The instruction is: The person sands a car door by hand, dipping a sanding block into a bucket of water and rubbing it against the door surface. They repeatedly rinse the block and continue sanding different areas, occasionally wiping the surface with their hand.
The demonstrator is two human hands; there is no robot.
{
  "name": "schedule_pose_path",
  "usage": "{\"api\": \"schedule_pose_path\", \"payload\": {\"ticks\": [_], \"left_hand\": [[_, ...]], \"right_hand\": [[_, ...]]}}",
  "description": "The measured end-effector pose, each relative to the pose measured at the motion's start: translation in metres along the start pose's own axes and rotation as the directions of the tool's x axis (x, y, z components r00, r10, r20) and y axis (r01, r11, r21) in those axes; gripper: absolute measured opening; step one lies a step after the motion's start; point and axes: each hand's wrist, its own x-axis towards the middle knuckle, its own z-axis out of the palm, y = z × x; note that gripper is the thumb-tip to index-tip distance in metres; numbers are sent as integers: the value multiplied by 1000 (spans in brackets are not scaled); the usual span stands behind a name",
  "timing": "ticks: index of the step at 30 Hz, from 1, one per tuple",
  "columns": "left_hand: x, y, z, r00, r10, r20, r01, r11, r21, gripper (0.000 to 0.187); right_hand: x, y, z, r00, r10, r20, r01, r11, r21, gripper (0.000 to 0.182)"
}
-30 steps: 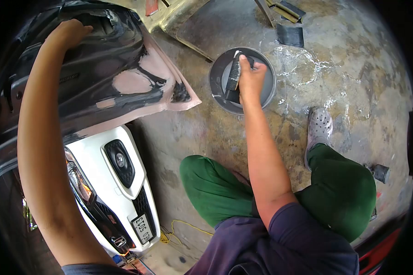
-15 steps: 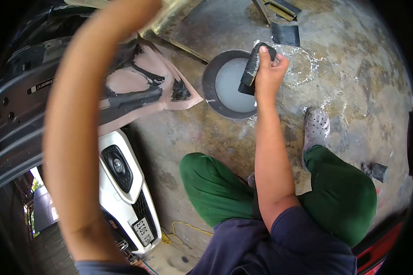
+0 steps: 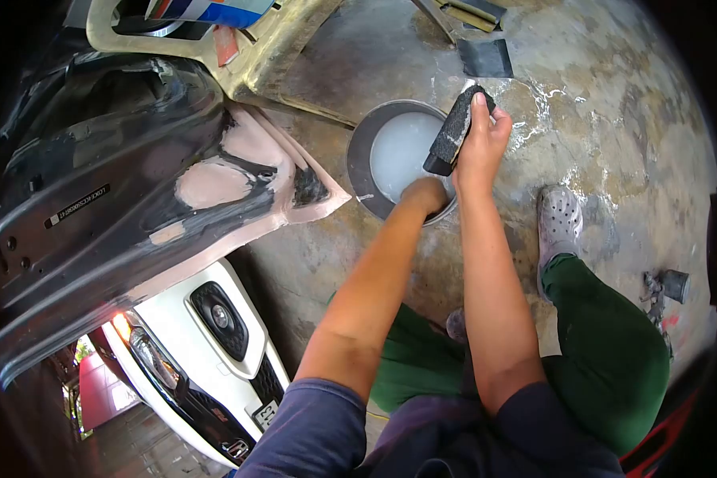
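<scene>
A round dark bucket (image 3: pixel 360 151) holds cloudy whitish water. My left hand (image 3: pixel 425 197) reaches over its near rim into the bucket; its fingers are hidden, so I cannot tell whether it holds anything. Above the bucket's right side, my right hand (image 3: pixel 483 143) is closed round a black block (image 3: pixel 452 135) wrapped in dark sheet, with whitish residue on it. To the left lies a dark car panel (image 3: pixel 95 231) with pinkish filler patches (image 3: pixel 215 185), its pointed corner near the bucket.
A worn yellowish chair (image 3: pixel 255 76) stands at the top with a blue-and-white item on it. Black sheets (image 3: pixel 486 58) lie on the wet floor. A white car front (image 3: pixel 239 319) is at lower left. A small dark cup (image 3: pixel 675 285) lies at right.
My left hand has come down from the upper left into the bucket. My right hand, still holding the block, appears slightly farther right and lower.
</scene>
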Motion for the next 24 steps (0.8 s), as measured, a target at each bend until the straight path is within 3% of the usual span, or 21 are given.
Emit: {"api": "schedule_pose_path", "payload": {"ticks": [6, 8, 10, 12, 15, 21, 24], "left_hand": [[-90, 3, -91, 973, 157, -169, -150, 987, 55, 39], [-145, -9, -129, 915, 283, -288, -227, 950, 213, 37], [-203, -23, -163, 882, 340, -327, -209, 903, 376, 31], [-249, -31, -189, 835, 436, -336, -144, 762, 631, 26], [-287, -42, -200, 925, 332, -184, -34, 555, 831, 32], [-286, -79, -157, 920, 392, 10, -122, 263, 957, 57], [-273, -88, -139, 944, 330, 27, -104, 219, 970, 61]], "right_hand": [[-1, -3, 7, 998, 48, -43, -46, 998, 49, 49], [-3, -4, 8, 997, 56, -47, -53, 997, 54, 50], [-1, -2, 8, 997, 57, -57, -53, 996, 73, 51], [4, 1, 5, 997, 57, -61, -52, 995, 79, 53], [9, -6, 3, 998, 47, -45, -42, 993, 112, 56], [6, -5, 5, 996, 32, -85, -19, 989, 146, 44], [5, 0, 1, 998, 61, -28, -56, 988, 144, 61]]}}
